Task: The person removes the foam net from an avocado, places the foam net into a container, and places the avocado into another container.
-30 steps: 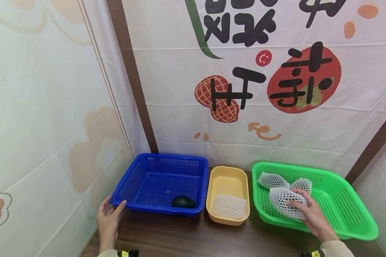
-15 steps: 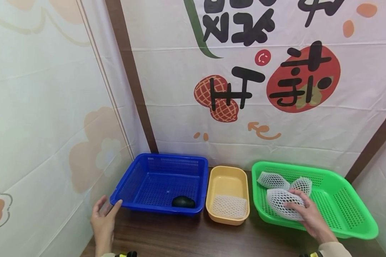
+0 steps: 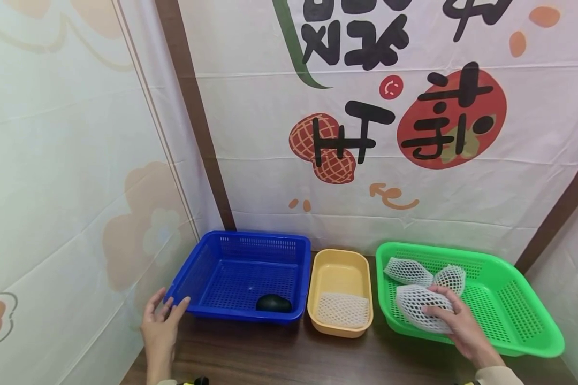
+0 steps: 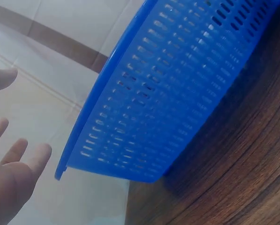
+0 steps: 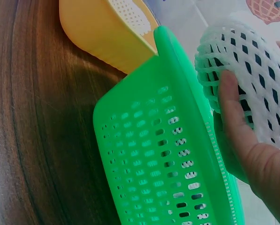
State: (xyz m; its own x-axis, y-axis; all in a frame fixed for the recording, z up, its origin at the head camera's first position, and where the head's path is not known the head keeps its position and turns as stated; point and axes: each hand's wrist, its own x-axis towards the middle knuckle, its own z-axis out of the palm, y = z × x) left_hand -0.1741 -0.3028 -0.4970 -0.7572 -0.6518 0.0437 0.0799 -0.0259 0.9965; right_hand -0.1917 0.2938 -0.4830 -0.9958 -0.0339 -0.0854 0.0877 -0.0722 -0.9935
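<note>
My right hand [image 3: 467, 326] holds a dark oval fruit in a white foam net [image 3: 423, 308] over the near left part of the green basket [image 3: 506, 299]. In the right wrist view, the thumb presses on the foam net [image 5: 257, 70], and dark skin shows through its holes. Two more white foam nets, one lying at the left [image 3: 408, 271] and one beside it [image 3: 450, 279], are in the basket. My left hand [image 3: 160, 331] is at the near left corner of the blue basket [image 3: 250, 312], fingers spread and holding nothing. A dark green oval fruit [image 3: 273, 303] lies inside that basket.
Between the two baskets stands a yellow tray [image 3: 341, 263] with a flat white foam net [image 3: 343, 309] in it. All three stand on a brown wooden table [image 3: 289, 358]. Printed fabric walls [image 3: 250, 182] close off the back and sides.
My right hand has shifted slightly left with the netted fruit. The left hand drew back a little from the blue basket's corner, then came near it again.
</note>
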